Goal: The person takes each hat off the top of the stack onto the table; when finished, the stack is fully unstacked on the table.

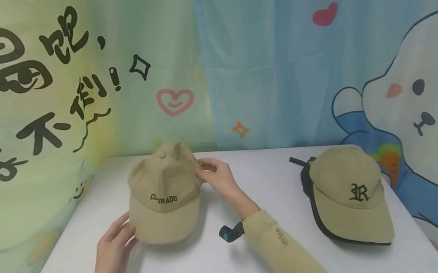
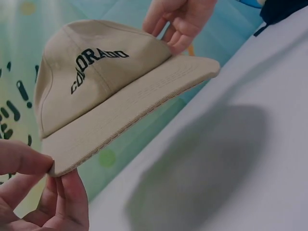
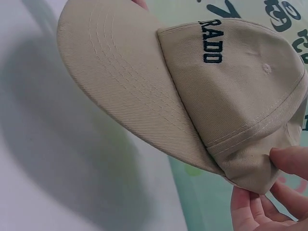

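Observation:
Between my two hands hangs a beige baseball cap (image 1: pixel 164 184) with dark COLORADO lettering, its brim toward me and its shadow on the white table below. My left hand (image 1: pixel 111 247) pinches the left corner of the brim; in the left wrist view the thumb (image 2: pixel 29 159) lies on top and the fingers beneath. At the cap's right side, my right hand (image 1: pixel 217 175) pinches the lower edge of the crown. The right wrist view shows that thumb (image 3: pixel 291 161) on the outside of the fabric.
To the right on the white table (image 1: pixel 267 262) lies a second beige cap (image 1: pixel 348 189) with a dark letter emblem, stacked over a black cap (image 1: pixel 308 182). Behind the table hangs a printed cloth backdrop (image 1: pixel 246 60). A dark wrist camera (image 1: pixel 231 232) sits on my right wrist.

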`<action>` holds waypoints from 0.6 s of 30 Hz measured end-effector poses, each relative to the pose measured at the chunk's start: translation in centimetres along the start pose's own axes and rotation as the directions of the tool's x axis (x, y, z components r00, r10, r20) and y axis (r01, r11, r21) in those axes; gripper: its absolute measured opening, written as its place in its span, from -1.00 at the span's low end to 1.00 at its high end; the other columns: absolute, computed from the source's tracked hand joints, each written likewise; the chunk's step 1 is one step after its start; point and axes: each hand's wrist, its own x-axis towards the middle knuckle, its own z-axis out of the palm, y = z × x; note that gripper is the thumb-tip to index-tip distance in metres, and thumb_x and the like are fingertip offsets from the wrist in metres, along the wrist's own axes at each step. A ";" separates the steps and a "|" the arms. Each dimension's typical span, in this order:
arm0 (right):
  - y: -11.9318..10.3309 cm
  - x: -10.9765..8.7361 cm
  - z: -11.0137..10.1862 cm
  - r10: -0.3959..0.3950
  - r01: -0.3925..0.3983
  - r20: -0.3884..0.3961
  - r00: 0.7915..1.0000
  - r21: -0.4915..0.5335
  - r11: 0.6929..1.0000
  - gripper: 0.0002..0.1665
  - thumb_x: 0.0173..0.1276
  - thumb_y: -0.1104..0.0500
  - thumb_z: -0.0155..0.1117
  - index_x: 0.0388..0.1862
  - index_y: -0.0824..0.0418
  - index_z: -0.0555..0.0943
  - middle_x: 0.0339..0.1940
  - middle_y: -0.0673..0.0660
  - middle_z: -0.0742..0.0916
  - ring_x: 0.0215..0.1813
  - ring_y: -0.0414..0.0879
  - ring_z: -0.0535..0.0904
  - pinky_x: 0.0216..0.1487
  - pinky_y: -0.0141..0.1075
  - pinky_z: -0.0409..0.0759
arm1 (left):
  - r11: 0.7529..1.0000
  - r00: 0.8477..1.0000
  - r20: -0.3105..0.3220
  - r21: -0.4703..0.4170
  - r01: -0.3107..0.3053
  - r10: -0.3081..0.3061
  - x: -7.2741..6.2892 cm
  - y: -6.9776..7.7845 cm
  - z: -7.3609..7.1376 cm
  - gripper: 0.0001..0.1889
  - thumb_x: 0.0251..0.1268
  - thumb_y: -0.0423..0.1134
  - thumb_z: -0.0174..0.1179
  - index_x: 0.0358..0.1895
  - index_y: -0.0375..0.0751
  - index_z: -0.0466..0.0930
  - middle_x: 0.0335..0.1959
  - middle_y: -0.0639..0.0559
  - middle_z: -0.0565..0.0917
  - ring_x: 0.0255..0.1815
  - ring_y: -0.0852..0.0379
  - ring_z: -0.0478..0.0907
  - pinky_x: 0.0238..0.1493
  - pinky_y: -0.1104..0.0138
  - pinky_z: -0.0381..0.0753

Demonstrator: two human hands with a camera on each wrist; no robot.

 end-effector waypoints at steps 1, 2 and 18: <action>0.2 0.0 0.1 0.005 -0.005 0.007 1.000 0.010 1.000 -0.53 0.33 0.30 0.34 0.20 0.39 0.55 0.01 0.30 0.70 -0.19 -0.08 0.69 -0.11 -0.23 0.69 | 1.000 1.000 -0.005 0.005 0.005 -0.005 0.0 -0.1 -0.1 -0.44 0.44 -0.16 0.20 0.42 -0.24 0.33 -0.03 0.14 0.67 0.03 0.19 0.59 0.07 0.43 0.58; 0.4 0.0 0.3 0.008 -0.008 0.015 1.000 0.017 1.000 -0.53 0.33 0.32 0.33 0.20 0.43 0.54 0.01 0.33 0.69 -0.19 -0.06 0.69 -0.11 -0.21 0.69 | 1.000 1.000 -0.008 0.012 0.008 -0.008 0.0 -0.2 -0.3 -0.45 0.45 -0.16 0.19 0.42 -0.24 0.32 -0.03 0.14 0.67 0.03 0.20 0.59 0.07 0.43 0.58; 2.7 0.3 2.4 -0.011 0.011 -0.012 1.000 0.027 1.000 -0.53 0.32 0.30 0.30 0.22 0.35 0.56 0.01 0.26 0.70 -0.14 -0.08 0.68 -0.05 -0.23 0.67 | 0.998 0.996 -0.070 -0.011 0.056 -0.057 0.3 -1.2 -2.0 -0.44 0.44 -0.19 0.21 0.42 -0.26 0.32 -0.10 0.20 0.68 -0.04 0.23 0.61 0.02 0.43 0.60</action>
